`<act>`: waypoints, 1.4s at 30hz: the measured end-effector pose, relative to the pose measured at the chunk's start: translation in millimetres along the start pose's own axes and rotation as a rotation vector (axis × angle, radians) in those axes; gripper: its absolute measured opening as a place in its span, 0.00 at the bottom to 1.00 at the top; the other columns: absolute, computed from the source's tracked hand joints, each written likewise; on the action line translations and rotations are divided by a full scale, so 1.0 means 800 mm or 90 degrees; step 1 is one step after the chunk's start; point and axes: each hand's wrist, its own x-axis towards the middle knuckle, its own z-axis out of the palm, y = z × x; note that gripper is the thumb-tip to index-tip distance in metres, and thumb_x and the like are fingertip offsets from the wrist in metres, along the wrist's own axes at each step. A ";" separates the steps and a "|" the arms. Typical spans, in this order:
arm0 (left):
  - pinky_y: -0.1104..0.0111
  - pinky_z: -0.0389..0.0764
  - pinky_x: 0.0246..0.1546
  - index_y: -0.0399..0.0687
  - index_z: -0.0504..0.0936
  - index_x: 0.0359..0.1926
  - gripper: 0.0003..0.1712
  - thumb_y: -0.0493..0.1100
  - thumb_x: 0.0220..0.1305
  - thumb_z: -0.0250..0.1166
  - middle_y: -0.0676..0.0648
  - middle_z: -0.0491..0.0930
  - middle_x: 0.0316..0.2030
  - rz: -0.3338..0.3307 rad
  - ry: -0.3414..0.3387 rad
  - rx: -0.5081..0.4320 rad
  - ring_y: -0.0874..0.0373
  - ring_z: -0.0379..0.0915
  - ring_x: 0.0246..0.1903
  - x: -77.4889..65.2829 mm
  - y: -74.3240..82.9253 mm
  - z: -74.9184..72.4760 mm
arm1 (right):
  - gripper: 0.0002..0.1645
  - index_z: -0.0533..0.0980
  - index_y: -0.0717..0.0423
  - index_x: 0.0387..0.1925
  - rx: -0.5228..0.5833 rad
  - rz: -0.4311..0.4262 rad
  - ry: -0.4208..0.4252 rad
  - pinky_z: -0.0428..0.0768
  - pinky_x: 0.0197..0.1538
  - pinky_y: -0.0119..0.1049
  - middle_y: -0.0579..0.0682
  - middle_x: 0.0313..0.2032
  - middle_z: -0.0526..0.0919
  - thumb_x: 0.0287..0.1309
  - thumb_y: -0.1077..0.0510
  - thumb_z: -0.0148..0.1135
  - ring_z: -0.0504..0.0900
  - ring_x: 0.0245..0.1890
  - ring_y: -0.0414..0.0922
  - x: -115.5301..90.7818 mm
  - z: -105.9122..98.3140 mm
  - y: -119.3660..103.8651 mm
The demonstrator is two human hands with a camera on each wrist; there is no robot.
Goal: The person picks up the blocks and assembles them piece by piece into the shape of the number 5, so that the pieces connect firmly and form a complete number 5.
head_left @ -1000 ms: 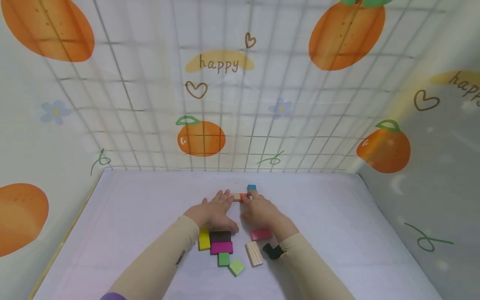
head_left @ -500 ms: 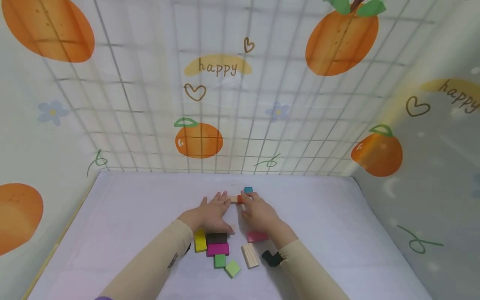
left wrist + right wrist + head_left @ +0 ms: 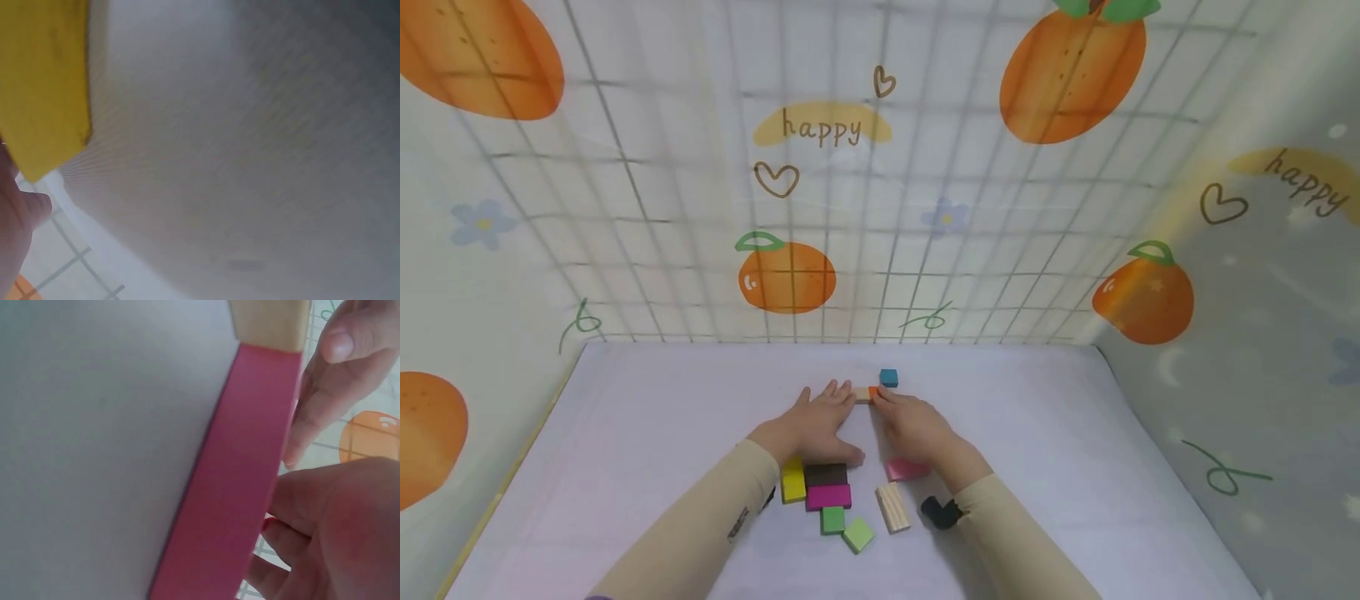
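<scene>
My left hand (image 3: 811, 427) lies with fingers spread, fingertips against the left end of a pale wooden block (image 3: 862, 396). An orange block (image 3: 873, 393) meets that block's right end. Around the orange block's right side my right hand (image 3: 919, 429) has its fingers bunched and curled, gripping it; the fingertips are largely hidden. Just behind is a small blue cube (image 3: 889, 378), apart from the hand. Below the right hand lies a pink block (image 3: 907, 469). Beneath the left wrist are a yellow block (image 3: 793, 481) and a dark brown block (image 3: 826, 475).
Nearer the person are a magenta block (image 3: 828, 497), a green cube (image 3: 832, 520), a light green block (image 3: 858, 535) and a wood-grain block (image 3: 893, 507). Behind the white tabletop (image 3: 1037, 433) stands a grid-patterned curtain (image 3: 970, 275).
The right fingers have drawn together and shifted off the blue cube, which now shows whole. The left hand stays beside the wooden block. The whole view has shifted slightly.
</scene>
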 end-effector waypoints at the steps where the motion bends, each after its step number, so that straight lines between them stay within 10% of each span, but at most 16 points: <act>1: 0.39 0.39 0.77 0.49 0.51 0.80 0.59 0.73 0.58 0.62 0.48 0.42 0.81 0.001 -0.001 0.001 0.48 0.34 0.81 0.000 0.000 0.001 | 0.34 0.66 0.53 0.74 0.003 -0.002 -0.002 0.72 0.70 0.51 0.50 0.75 0.64 0.68 0.59 0.59 0.71 0.71 0.53 -0.001 0.001 0.001; 8: 0.40 0.40 0.77 0.52 0.47 0.81 0.61 0.77 0.59 0.58 0.48 0.37 0.82 0.014 0.054 0.009 0.49 0.30 0.81 -0.018 -0.002 0.003 | 0.39 0.58 0.53 0.77 0.074 0.010 -0.008 0.65 0.74 0.51 0.54 0.78 0.57 0.68 0.59 0.58 0.63 0.75 0.53 -0.017 -0.007 0.002; 20: 0.34 0.48 0.73 0.50 0.53 0.80 0.58 0.79 0.61 0.56 0.49 0.42 0.81 -0.058 0.059 -0.048 0.47 0.37 0.81 -0.171 -0.016 0.023 | 0.41 0.60 0.50 0.77 0.120 0.061 -0.019 0.58 0.75 0.61 0.50 0.78 0.57 0.68 0.49 0.62 0.56 0.78 0.57 -0.068 -0.046 -0.017; 25: 0.33 0.52 0.71 0.46 0.58 0.78 0.58 0.81 0.60 0.51 0.46 0.48 0.80 0.013 0.059 -0.026 0.46 0.45 0.79 -0.177 0.001 0.041 | 0.34 0.67 0.48 0.73 0.098 -0.002 -0.067 0.62 0.74 0.61 0.49 0.75 0.65 0.69 0.51 0.62 0.62 0.76 0.55 -0.070 -0.036 -0.051; 32: 0.35 0.53 0.72 0.46 0.63 0.76 0.55 0.78 0.62 0.54 0.47 0.53 0.79 -0.035 0.035 0.006 0.48 0.47 0.79 -0.181 -0.007 0.056 | 0.35 0.65 0.45 0.74 0.055 -0.067 -0.140 0.65 0.71 0.63 0.47 0.76 0.63 0.68 0.52 0.61 0.62 0.76 0.55 -0.067 -0.015 -0.083; 42: 0.36 0.51 0.73 0.49 0.57 0.79 0.50 0.72 0.67 0.56 0.49 0.49 0.80 -0.002 -0.002 -0.043 0.48 0.42 0.80 -0.173 -0.020 0.049 | 0.34 0.67 0.49 0.74 -0.006 -0.022 -0.131 0.60 0.73 0.64 0.47 0.75 0.65 0.68 0.50 0.60 0.61 0.77 0.55 -0.079 -0.013 -0.081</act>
